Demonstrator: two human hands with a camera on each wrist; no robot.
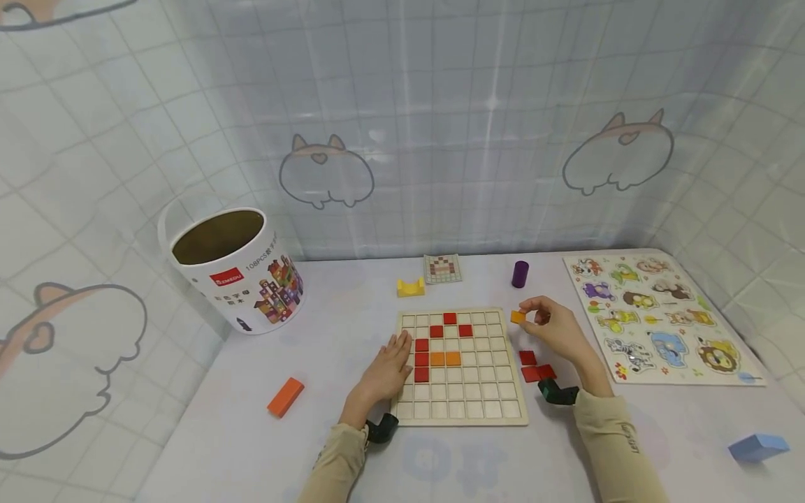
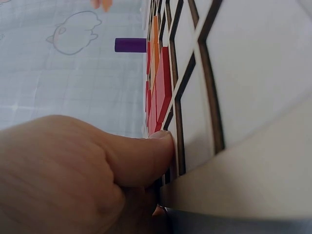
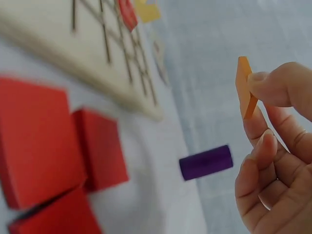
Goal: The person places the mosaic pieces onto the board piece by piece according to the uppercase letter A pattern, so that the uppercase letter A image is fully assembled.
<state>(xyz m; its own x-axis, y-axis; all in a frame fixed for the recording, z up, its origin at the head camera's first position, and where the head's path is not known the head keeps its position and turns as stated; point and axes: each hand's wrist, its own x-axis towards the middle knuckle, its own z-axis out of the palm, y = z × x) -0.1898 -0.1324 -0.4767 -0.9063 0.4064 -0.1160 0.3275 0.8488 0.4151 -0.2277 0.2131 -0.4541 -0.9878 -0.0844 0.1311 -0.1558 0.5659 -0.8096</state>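
Orange square tile (image 1: 518, 316) held beside a pale wooden grid board (image 1: 481, 391);
the right hand (image 1: 556, 328) pinches it between thumb and finger; loose red square tiles (image 1: 531, 374) lie near, presumably for easy reach; the left hand (image 1: 385, 367), fingers fairly straight, rests on the board's left edge, probably steadying it; its palm is hidden; the small printed card's (image 1: 443, 269) details are unclear.

A person's left sleeve (image 1: 336, 462) and right sleeve (image 1: 619, 450) are long and pale khaki, the right one printed with small, dark lettering (image 1: 629, 437). Also worn: a compact black left wrist camera (image 1: 382, 428) and a matching right wrist camera (image 1: 560, 393), partly dark green.
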